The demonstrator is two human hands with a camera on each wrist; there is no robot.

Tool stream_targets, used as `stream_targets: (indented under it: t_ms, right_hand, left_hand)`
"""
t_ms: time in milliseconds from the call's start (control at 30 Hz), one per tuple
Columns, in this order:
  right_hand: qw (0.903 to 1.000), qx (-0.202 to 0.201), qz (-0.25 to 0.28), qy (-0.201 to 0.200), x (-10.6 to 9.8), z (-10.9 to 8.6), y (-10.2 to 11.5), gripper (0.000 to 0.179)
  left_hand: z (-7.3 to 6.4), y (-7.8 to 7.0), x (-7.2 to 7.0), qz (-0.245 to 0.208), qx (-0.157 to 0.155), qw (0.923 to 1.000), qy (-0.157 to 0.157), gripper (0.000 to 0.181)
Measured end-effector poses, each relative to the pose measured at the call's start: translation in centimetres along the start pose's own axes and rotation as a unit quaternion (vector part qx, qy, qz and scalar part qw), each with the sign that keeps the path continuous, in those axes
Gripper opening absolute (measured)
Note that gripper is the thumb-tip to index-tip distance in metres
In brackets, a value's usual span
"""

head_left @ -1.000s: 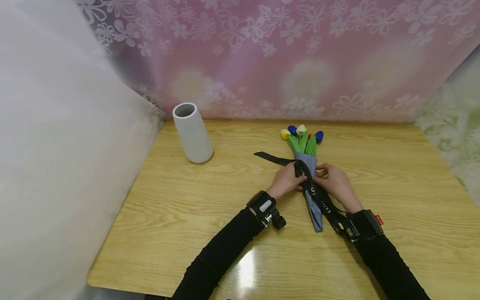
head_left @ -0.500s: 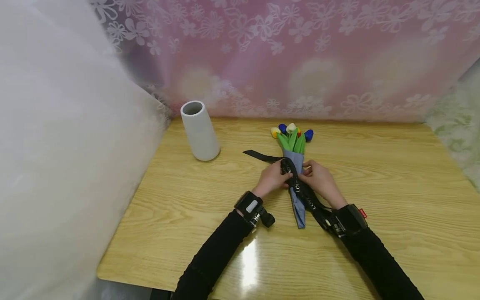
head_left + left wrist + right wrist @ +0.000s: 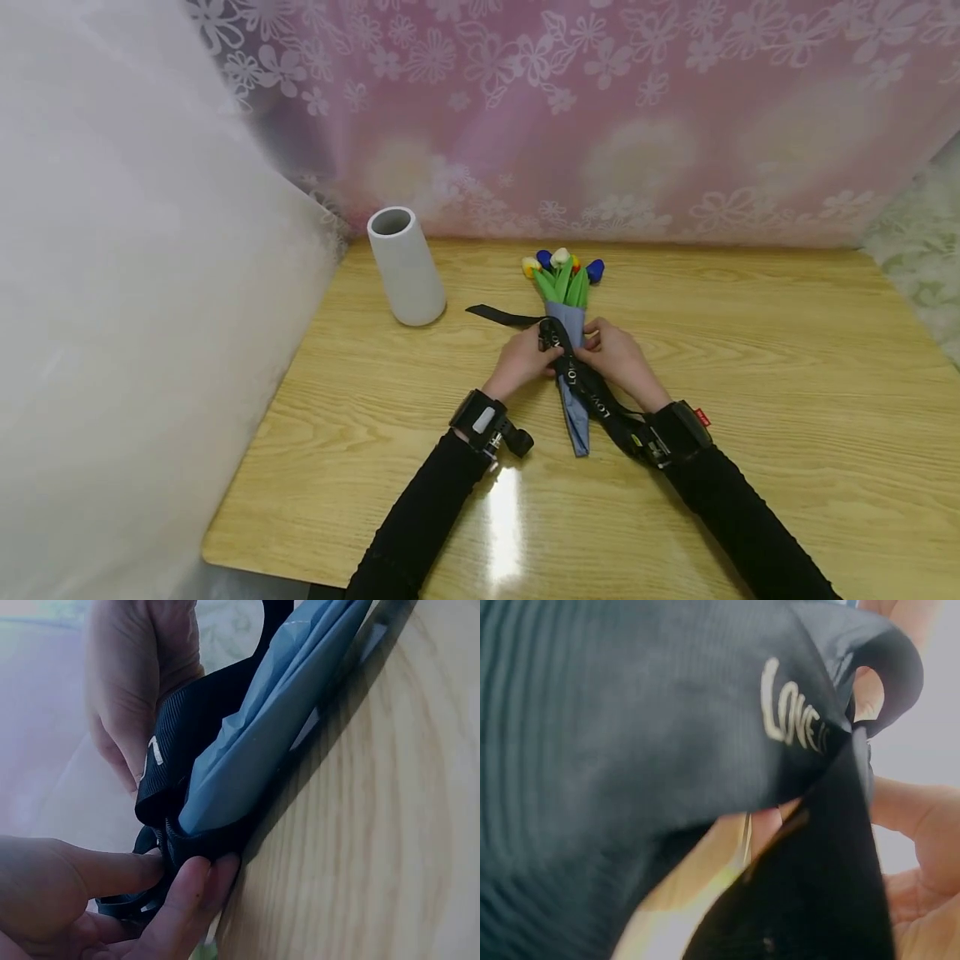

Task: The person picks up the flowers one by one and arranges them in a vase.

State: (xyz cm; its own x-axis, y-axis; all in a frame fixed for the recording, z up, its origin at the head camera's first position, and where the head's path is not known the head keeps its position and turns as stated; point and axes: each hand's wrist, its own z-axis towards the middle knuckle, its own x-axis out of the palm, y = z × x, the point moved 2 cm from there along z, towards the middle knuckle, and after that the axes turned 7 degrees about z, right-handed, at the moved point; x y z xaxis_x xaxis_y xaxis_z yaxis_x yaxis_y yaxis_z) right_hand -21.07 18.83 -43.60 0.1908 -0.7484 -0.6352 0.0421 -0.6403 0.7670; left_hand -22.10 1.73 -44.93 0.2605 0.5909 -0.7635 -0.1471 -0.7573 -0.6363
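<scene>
A small bouquet of tulips (image 3: 562, 283) in blue-grey wrapping paper (image 3: 574, 417) lies on the table, blooms toward the back. A black ribbon (image 3: 600, 400) with white lettering crosses the wrap and trails toward the right wrist; its other end points left. At the wrap's left side my left hand (image 3: 521, 362) pinches the ribbon, thumb against fingers, clearest in the left wrist view. My right hand (image 3: 618, 362) is at the right side, thumb and fingertips gripping the ribbon against the wrap. In the right wrist view the ribbon (image 3: 667, 735) covers much of the frame and hides the fingertips' contact.
A white vase (image 3: 408, 271) stands upright at the back left of the wooden table (image 3: 787, 375). Behind the table hangs a pink floral curtain (image 3: 487, 125). White sheeting (image 3: 135, 250) borders the left side.
The head view has shifted, so bouquet and hands appear further left in the frame. Both hands keep their places on the ribbon and wrap, with little visible motion.
</scene>
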Motion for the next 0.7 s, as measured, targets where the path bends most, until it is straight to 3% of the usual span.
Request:
stream_targets:
  t_ms: [400, 700]
  right_hand:
    - [0.9997, 0.025, -0.003, 0.008, 1.2, 1.1, 0.8, 0.040]
    - [0.9997, 0.021, -0.012, 0.002, 1.3, 1.4, 0.5, 0.040]
  left_hand:
    - [0.2, 1.2, -1.4, 0.007, 0.006, 0.9999, 0.005, 0.028]
    - [0.6, 1.2, -1.1, 0.020, 0.001, 0.9998, 0.005, 0.030]
